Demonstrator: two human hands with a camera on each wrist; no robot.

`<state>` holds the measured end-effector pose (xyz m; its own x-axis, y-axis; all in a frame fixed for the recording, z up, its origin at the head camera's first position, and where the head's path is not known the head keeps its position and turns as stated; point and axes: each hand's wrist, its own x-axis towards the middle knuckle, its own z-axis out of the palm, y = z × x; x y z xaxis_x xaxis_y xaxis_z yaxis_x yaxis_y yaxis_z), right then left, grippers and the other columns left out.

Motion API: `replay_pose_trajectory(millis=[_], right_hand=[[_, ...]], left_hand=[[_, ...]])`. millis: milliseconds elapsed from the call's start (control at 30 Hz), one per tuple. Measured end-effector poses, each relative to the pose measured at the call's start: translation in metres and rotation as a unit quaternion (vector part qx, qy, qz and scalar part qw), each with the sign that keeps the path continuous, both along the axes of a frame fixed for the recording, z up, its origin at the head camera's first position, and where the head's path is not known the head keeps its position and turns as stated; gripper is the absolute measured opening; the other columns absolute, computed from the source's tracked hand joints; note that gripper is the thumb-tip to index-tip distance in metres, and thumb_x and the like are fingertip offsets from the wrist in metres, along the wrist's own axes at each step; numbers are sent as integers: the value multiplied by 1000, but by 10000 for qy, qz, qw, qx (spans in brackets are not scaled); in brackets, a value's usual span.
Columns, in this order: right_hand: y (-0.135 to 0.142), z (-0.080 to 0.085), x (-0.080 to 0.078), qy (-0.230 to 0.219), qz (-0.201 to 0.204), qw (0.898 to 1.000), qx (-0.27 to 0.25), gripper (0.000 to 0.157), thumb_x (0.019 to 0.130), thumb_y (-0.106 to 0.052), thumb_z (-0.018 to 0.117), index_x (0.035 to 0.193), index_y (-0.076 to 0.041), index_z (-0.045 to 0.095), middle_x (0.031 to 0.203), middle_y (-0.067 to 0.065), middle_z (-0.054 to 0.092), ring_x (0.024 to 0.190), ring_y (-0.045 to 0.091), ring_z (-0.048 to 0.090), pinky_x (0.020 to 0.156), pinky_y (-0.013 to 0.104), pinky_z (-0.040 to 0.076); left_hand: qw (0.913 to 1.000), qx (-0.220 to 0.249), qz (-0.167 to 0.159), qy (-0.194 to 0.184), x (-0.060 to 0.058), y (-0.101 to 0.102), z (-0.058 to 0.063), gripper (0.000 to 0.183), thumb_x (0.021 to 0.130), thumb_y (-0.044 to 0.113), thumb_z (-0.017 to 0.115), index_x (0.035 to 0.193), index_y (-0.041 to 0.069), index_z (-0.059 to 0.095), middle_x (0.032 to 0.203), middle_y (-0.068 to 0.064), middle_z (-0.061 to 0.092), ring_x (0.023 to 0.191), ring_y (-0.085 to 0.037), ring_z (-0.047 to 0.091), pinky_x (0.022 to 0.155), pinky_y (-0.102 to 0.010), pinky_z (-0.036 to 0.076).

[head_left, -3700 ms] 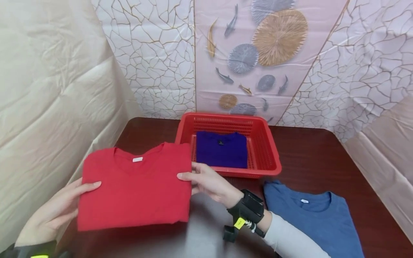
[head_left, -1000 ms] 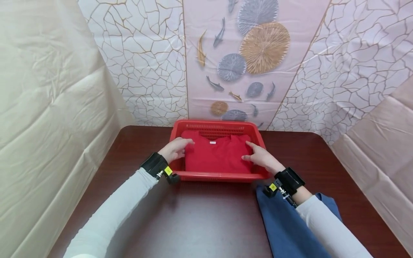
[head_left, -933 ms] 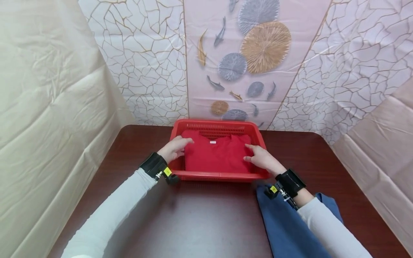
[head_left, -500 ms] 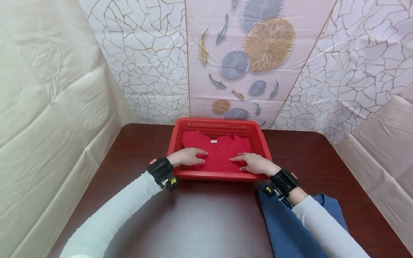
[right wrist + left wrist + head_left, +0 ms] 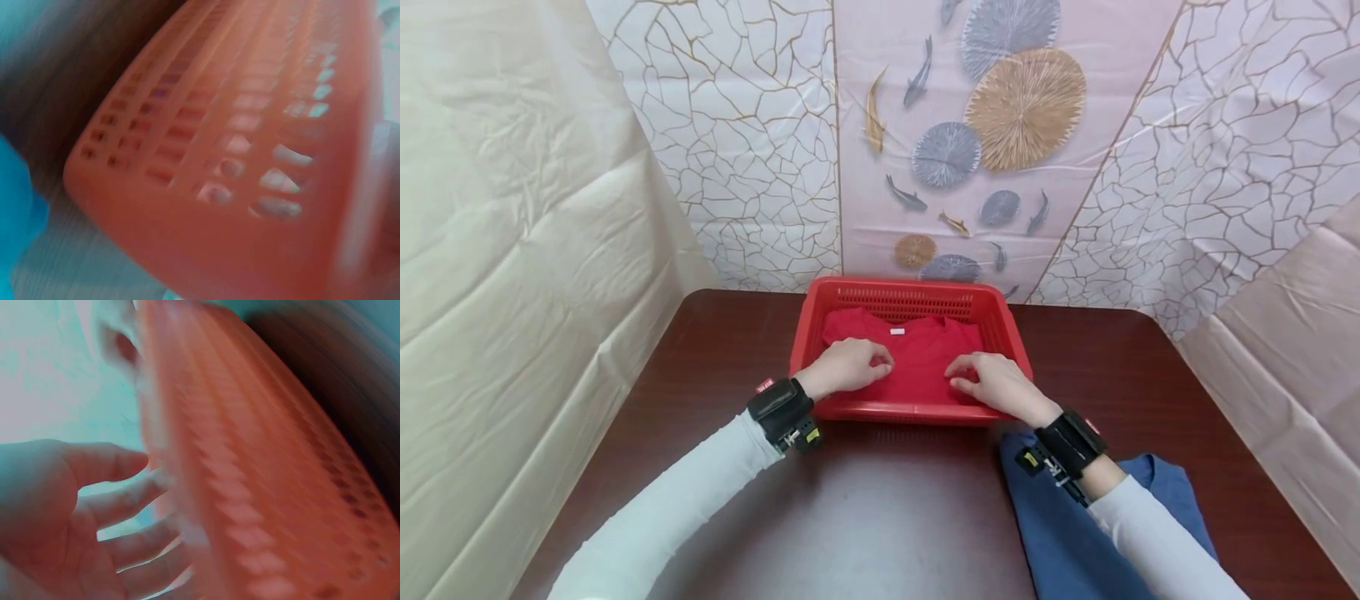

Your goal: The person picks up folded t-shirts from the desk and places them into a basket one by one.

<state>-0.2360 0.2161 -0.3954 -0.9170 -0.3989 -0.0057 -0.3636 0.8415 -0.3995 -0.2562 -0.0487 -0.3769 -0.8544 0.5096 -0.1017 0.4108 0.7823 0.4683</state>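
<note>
A folded red T-shirt (image 5: 917, 367) with a white neck label lies in the red plastic basket (image 5: 917, 410). My left hand (image 5: 850, 364) hovers above the left part of the shirt, its fingers loosely bent and gripping nothing. Seen from the left wrist, its fingers (image 5: 134, 500) are spread beside the basket's slotted wall (image 5: 275, 456). Over the shirt's right part is my right hand (image 5: 996, 385), fingers relaxed and holding nothing. The right wrist view is mostly filled by the basket wall (image 5: 206, 206). The purple shirt seen earlier in the basket is hidden beneath the red one.
A folded blue T-shirt (image 5: 1060, 533) lies on the dark wooden table (image 5: 850, 517) at the front right, partly under my right forearm. Behind the basket hangs a patterned cloth (image 5: 947, 150), and a cream cloth (image 5: 535, 250) drapes along the left side.
Both hands have carried the red T-shirt into the basket and let go of it. In the last half second, the left hand has shifted slightly right, and the fingers of both hands have bent more.
</note>
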Motion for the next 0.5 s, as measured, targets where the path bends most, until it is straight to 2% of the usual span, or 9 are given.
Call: replay_pose_trajectory(millis=[67,133,233,367,500], right_hand=[[-2,4,10,403,-169,9988,-217,18,91,-22,76,107,-13,74,90,2,71,76,17,63,71,35,55],[-4,9,22,861,-335,9950,-370,13,90,-25,78,95,-15,71,76,-3,65,61,12,55,58,28,49],[-6,17,44,1565,-557,9853,-408,18,87,-27,79,82,-19,63,63,-7,54,49,10,44,45,26,37],[-1,23,75,2238,-802,9703,-452,27,83,-22,80,73,-22,55,56,-9,45,44,8,37,40,24,29],[12,19,102,2700,-998,9567,-439,31,82,-17,79,69,-24,51,54,-12,38,43,5,31,39,23,25]], left_hand=[[9987,144,4,488,14,9,10,22,98,28,67,114,16,75,96,0,74,81,-14,63,72,-30,52],[9954,287,-10,912,30,20,19,18,98,32,67,102,16,74,79,2,69,68,-11,60,60,-26,49],[9875,522,-48,1488,54,35,26,21,97,35,68,85,18,66,62,4,55,55,-9,52,49,-23,43],[9753,855,-144,2031,81,51,32,21,96,32,69,81,20,60,60,7,50,51,-4,48,46,-18,40],[9611,967,-267,2575,102,65,32,19,96,29,68,81,20,60,61,8,50,51,-2,46,44,-16,36]])
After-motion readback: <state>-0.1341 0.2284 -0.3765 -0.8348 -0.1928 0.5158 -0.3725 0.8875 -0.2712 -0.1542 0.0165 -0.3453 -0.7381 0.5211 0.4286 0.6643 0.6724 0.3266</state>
